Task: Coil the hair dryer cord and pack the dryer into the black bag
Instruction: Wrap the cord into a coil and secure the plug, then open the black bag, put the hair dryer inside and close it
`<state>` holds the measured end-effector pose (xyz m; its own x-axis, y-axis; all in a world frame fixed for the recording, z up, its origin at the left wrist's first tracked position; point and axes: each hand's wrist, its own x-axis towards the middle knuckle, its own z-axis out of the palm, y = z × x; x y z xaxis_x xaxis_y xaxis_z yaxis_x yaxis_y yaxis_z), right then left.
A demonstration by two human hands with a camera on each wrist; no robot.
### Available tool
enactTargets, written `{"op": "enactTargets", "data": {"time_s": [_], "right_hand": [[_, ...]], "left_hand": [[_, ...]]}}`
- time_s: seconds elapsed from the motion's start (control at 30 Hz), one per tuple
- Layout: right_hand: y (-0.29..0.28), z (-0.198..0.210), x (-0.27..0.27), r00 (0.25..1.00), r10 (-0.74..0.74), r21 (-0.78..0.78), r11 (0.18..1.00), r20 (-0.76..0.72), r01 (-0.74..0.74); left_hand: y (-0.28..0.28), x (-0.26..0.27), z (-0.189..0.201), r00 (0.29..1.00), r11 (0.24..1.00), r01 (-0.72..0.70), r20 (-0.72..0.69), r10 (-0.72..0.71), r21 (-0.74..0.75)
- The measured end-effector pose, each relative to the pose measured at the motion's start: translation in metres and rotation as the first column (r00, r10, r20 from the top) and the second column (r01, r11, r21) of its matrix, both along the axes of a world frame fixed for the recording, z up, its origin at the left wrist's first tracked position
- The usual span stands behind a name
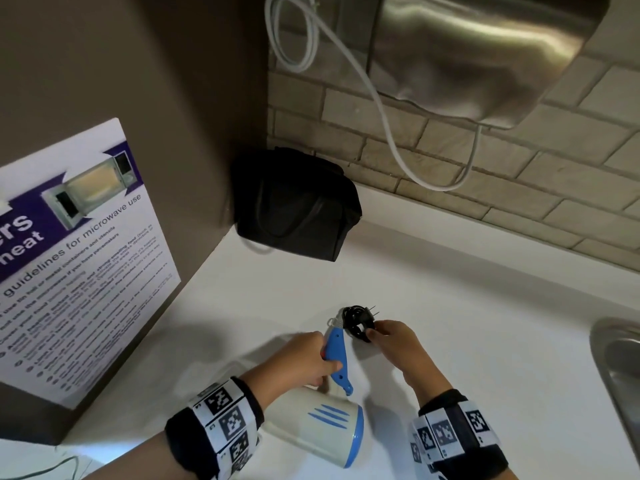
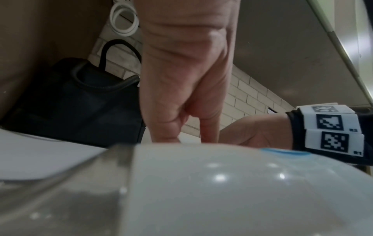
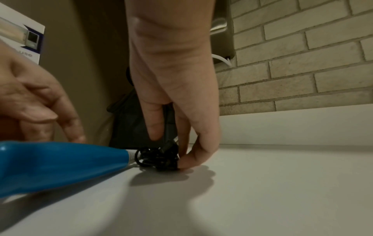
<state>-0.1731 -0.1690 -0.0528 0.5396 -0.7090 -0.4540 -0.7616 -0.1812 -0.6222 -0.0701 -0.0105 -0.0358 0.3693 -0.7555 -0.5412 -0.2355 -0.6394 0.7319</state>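
A white and blue hair dryer (image 1: 318, 431) lies on the white counter (image 1: 485, 341), its barrel toward me and its blue handle (image 1: 337, 358) pointing away. My left hand (image 1: 322, 355) holds that handle. The black cord (image 1: 356, 323) is bundled in a small coil at the handle's end, plug prongs sticking out. My right hand (image 1: 372, 332) pinches the coil (image 3: 157, 158) against the counter between thumb and fingers. The black bag (image 1: 294, 206) stands in the far corner with its handles up (image 2: 70, 103); whether its top is open is hidden from me.
A steel sink (image 1: 620, 368) sits at the counter's right edge. A microwave guidelines poster (image 1: 76, 258) leans on the left wall. Above the brick backsplash hangs a metal hand dryer (image 1: 485, 53) with a white cable (image 1: 398, 140) drooping toward the counter.
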Motion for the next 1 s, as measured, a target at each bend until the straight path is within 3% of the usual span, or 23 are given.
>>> {"op": "enactTargets", "data": {"time_s": [0.2, 0.33, 0.47, 0.63, 0.77, 0.9, 1.0], "right_hand": [[0.011, 0.009, -0.008, 0.993, 0.085, -0.241, 0.965, -0.081, -0.102], [0.024, 0.024, -0.005, 0.975, 0.212, -0.359, 0.907, -0.06, -0.219], [0.043, 0.049, 0.015, 0.873, 0.487, -0.357, 0.815, -0.007, -0.457], [0.055, 0.091, 0.063, 0.81, 0.574, -0.51, 0.735, 0.119, -0.446], [0.038, 0.111, 0.117, 0.812, 0.563, -0.677, 0.659, 0.156, -0.327], [0.014, 0.114, 0.164, 0.904, 0.427, -0.719, 0.621, -0.021, -0.31], [0.003, 0.107, 0.178, 0.92, 0.379, -0.689, 0.64, -0.102, -0.34]], "left_hand": [[0.015, 0.013, 0.001, 0.997, 0.997, -0.068, -0.032, 0.067, -0.042], [0.029, 0.024, 0.01, 0.996, 0.994, -0.071, 0.047, 0.075, -0.079], [0.051, 0.034, 0.02, 0.98, 0.991, -0.055, 0.184, 0.076, -0.119], [0.088, 0.049, 0.02, 0.946, 0.989, -0.083, 0.304, 0.116, -0.119], [0.115, 0.057, 0.02, 0.898, 0.992, -0.103, 0.422, 0.122, -0.068], [0.129, 0.062, 0.019, 0.853, 0.987, -0.143, 0.497, 0.158, -0.069], [0.135, 0.063, 0.021, 0.825, 0.981, -0.172, 0.531, 0.192, -0.086]]}}
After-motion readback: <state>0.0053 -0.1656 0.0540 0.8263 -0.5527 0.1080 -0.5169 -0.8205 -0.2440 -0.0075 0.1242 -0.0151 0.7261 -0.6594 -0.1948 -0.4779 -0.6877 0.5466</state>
